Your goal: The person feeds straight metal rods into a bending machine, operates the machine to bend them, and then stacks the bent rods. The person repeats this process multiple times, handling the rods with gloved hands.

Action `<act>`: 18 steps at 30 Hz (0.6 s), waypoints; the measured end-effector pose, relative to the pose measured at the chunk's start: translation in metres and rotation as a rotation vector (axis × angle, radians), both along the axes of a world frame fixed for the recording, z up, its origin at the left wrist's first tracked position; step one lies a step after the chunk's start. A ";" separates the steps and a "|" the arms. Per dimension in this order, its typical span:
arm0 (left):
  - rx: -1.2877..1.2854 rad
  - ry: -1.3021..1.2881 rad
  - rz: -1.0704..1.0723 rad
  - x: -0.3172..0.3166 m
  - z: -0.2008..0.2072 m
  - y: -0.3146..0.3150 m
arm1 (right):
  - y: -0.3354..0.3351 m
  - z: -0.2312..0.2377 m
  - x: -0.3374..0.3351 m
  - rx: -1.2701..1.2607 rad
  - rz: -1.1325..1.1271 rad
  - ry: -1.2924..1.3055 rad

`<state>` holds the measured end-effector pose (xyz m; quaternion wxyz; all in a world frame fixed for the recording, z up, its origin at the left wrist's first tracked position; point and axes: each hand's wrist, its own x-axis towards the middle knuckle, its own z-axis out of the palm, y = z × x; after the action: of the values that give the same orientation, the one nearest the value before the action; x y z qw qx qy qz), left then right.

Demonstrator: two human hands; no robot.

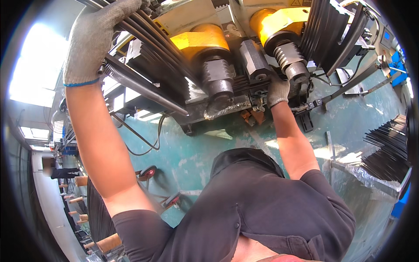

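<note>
Left hand [94, 39], gloved, upper left of frame, has its fingers wrapped around a bundle of dark rods [148, 41] stacked on the machine, seemingly steadying them, while the gloved right hand [277, 91], centre right, presses at the threaded roller [290, 59], finger spread indiscernible.

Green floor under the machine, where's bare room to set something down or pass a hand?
Bare green floor lies between the machine and the person's torso. Crowded: black rods stacked at right, cable at left, and around the rollers, where the right hand works. The left hand grips rods overhead.
</note>
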<state>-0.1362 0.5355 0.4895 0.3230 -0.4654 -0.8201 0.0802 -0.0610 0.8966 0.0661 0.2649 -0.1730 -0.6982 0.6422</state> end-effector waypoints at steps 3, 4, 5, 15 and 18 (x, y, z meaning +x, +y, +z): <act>-0.007 -0.020 0.014 -0.007 0.002 -0.004 | 0.005 -0.020 -0.005 0.182 -0.008 0.076; -0.008 -0.015 0.030 -0.008 0.001 -0.007 | 0.005 -0.023 -0.005 0.277 -0.015 0.088; -0.008 -0.011 0.046 -0.008 0.000 -0.007 | 0.007 -0.024 -0.004 0.344 -0.017 0.072; 0.444 -0.432 0.122 0.011 -0.006 0.016 | 0.006 0.005 0.014 0.831 -0.041 -0.151; 0.670 -0.561 0.128 0.046 -0.006 0.051 | 0.011 -0.008 0.011 0.773 -0.032 -0.099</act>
<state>-0.0903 0.5861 0.4831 0.2154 -0.2870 -0.8840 -0.2995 -0.0501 0.9074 0.0577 0.2864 -0.1019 -0.8978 0.3186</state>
